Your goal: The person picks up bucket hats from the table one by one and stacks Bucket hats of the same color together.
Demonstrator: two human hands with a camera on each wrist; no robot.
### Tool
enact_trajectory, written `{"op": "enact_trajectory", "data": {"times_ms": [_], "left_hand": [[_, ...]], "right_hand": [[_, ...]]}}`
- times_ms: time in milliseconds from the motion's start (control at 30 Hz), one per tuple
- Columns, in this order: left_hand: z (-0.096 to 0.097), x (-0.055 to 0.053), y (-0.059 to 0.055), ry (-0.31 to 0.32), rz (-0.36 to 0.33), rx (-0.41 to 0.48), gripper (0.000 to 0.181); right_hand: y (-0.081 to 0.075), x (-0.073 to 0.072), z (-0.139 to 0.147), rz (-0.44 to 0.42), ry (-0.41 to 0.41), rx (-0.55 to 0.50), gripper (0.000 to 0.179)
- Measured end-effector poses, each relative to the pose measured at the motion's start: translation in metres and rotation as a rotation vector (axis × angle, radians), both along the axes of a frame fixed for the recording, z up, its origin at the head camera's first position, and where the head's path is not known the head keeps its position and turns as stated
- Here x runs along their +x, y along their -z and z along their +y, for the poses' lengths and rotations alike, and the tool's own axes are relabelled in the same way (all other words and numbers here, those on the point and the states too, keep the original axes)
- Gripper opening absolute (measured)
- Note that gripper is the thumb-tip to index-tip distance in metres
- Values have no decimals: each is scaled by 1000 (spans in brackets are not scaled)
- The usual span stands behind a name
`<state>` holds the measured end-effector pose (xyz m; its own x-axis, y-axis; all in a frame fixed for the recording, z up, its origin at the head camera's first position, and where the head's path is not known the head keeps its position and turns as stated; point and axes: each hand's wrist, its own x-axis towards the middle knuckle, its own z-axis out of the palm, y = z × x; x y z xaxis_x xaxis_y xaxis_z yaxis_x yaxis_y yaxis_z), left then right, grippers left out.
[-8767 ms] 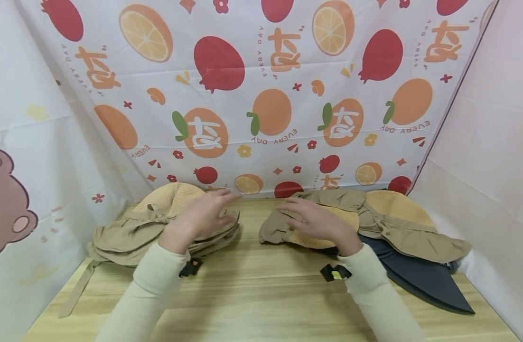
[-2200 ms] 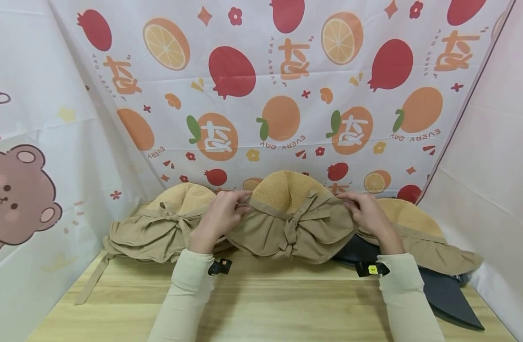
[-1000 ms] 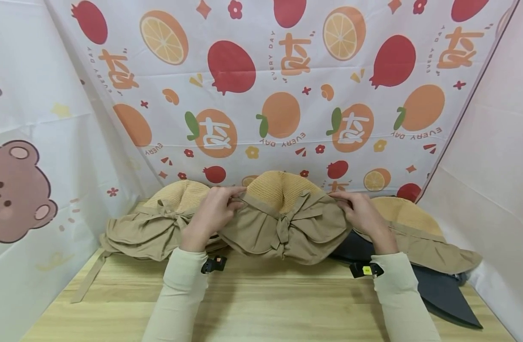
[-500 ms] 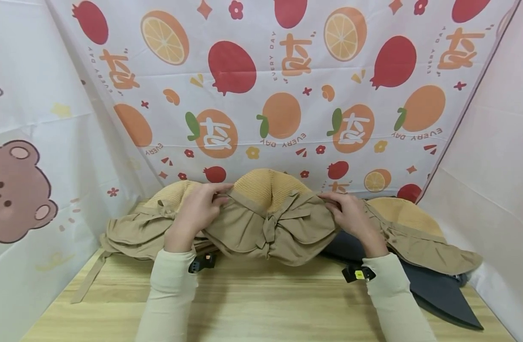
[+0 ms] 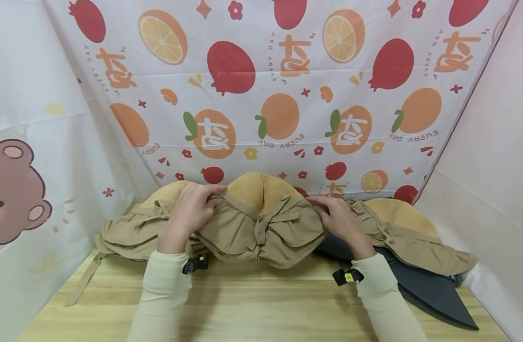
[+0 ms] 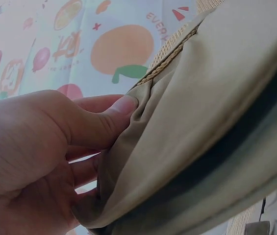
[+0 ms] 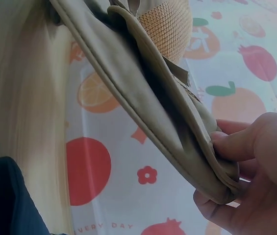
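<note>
A sun hat (image 5: 244,223) with a straw crown, khaki cloth brim and tied bow is held up in the middle of the head view. My left hand (image 5: 192,213) pinches its left side where brim meets crown; in the left wrist view the thumb (image 6: 123,105) presses the gathered cloth. On the opposite side my right hand (image 5: 340,221) pinches the brim, thumb on top and fingers beneath in the right wrist view. Behind my left hand lies another straw and khaki hat (image 5: 131,235). To the right a third such hat (image 5: 406,223) rests over a dark visor brim (image 5: 436,289).
The wooden table (image 5: 253,308) runs across the front. A printed fruit curtain (image 5: 278,156) hangs close behind the hats, with white cloth walls on both sides. A khaki tie strap (image 5: 84,282) trails from the left hat onto the table.
Earlier both hands were empty, above the hats. Since then they have taken the sun hat by its sides, and over the last second carried it left, partly over the left hat.
</note>
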<state>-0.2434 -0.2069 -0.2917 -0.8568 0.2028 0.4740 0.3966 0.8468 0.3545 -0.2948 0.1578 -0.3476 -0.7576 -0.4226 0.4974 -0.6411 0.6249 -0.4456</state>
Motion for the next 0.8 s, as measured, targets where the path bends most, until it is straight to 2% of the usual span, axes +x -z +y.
{"op": "enact_trajectory", "data": {"times_ms": [233, 433, 600, 800], "left_hand": [[-9, 0, 3, 1, -19, -32, 32], [-22, 4, -1, -2, -36, -47, 31], [-32, 9, -4, -6, -6, -67, 29], [-44, 14, -6, 6, 61, -99, 27]], "right_hand": [[4, 0, -3, 21, -8, 0, 30], [5, -2, -6, 22, -36, -2, 28], [3, -4, -12, 13, -58, -2, 30], [0, -5, -20, 8, -96, 8, 30]]}}
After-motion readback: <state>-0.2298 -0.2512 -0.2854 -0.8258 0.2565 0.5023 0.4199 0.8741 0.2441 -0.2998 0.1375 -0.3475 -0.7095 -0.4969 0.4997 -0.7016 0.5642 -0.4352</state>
